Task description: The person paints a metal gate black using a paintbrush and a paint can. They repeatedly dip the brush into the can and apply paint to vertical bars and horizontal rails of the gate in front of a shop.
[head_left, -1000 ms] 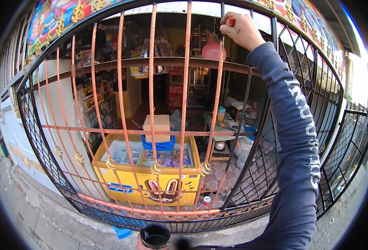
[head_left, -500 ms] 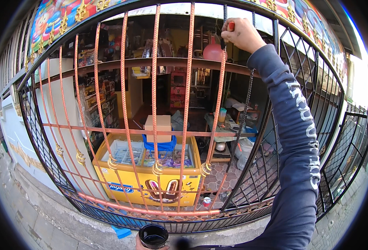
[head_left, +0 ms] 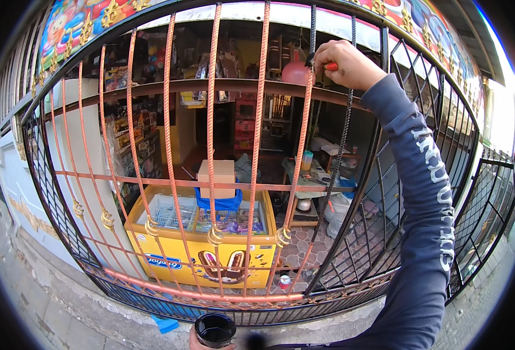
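Note:
My right hand is raised at the upper right, fingers closed round a paintbrush with a red handle. Its dark bristles touch a twisted gate bar, which is black above that spot and copper-orange below. At the lower edge my left hand grips a black cup with dark liquid inside. Only a thumb and some fingertips of that hand show.
The bars belong to a curved metal gate with a copper crossbar and gold ornaments. Behind them stand a yellow chest freezer, a cardboard box and a pink ball-like object. A blue scrap lies on the ground.
My right hand has moved down along the bar and a little right, and the brush handle has tilted. The view has shifted slightly. My left hand still holds the cup.

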Demonstrator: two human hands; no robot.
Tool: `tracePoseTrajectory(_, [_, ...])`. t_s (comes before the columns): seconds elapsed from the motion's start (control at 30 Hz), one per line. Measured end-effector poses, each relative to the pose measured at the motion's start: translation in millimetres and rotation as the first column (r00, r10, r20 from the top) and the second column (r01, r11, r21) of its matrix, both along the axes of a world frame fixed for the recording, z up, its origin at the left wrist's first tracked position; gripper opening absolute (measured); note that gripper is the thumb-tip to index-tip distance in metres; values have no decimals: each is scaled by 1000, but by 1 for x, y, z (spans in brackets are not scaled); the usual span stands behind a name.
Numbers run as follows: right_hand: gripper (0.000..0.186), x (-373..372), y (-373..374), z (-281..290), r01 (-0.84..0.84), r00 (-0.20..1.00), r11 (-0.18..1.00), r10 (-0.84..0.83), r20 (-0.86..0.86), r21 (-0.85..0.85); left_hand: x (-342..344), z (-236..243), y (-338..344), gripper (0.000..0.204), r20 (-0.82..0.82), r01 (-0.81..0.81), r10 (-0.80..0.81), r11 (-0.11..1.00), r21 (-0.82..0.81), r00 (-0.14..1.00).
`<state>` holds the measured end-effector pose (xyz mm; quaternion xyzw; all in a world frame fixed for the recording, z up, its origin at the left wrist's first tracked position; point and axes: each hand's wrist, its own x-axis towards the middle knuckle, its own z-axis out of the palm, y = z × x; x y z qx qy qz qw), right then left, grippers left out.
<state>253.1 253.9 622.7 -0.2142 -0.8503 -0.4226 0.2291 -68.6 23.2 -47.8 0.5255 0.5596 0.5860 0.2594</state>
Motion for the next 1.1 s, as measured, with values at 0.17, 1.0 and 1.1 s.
tracePoseTrajectory(0.17, [18,-2,-2,3,109,987,991,-117,-109,-77,3,-8,5,114,-11,6,-6,1000,-11,1000])
tracePoseTrajectory(1.0, [23,-29,9,13,171,984,966,-177,-14,-194,3,-8,8,123,-266,19,-56,990,-139,962])
tracePoseTrajectory(1.1, [24,-29,6,8,157,988,972,-157,15,-175,6,-4,8,123,-43,75,-81,988,-134,996])
